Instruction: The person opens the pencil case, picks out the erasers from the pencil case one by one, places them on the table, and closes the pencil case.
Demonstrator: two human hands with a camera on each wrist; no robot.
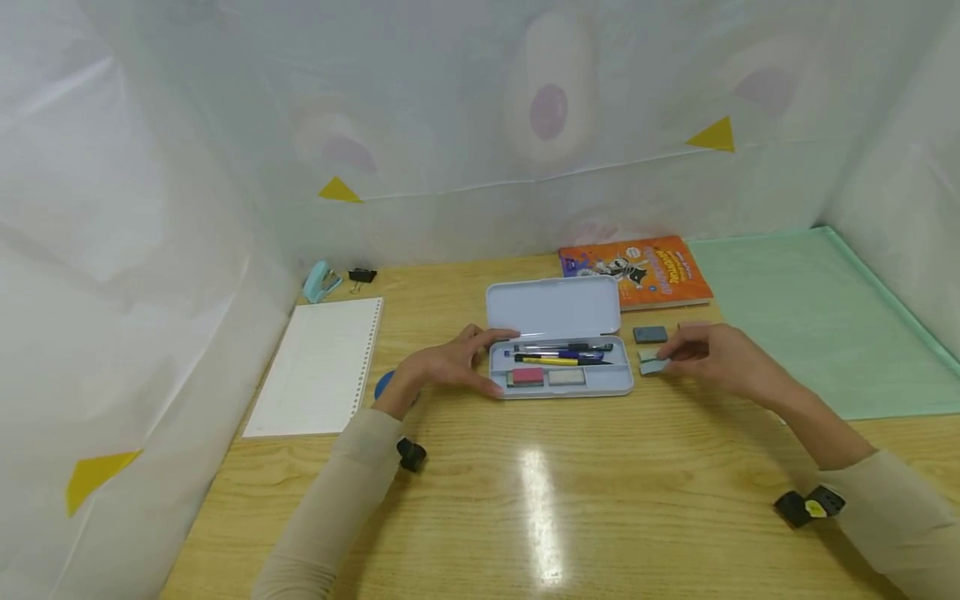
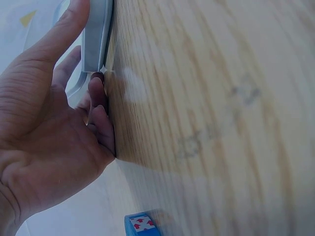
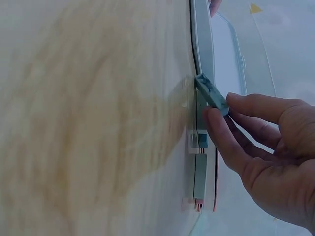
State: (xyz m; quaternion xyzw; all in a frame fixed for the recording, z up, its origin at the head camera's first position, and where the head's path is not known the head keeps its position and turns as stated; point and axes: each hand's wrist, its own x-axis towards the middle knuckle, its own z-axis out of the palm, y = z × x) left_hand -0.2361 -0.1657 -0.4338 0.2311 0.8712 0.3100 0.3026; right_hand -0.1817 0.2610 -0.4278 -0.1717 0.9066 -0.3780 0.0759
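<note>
A pale blue pencil case lies with its lid folded back, holding several pens, a pink eraser and a whitish eraser. My left hand grips its left end, thumb at the front corner and a finger at the hinge side. Just right of the case, my right hand pinches a small blue-green block between thumb and fingertips. It looks like an eraser and is tilted in the right wrist view. A dark grey eraser lies behind it on the table.
An orange book lies behind the case, and a green mat at right. On the left are a spiral-holed paper pad, a teal stapler, a black binder clip and a blue object partly behind my left wrist.
</note>
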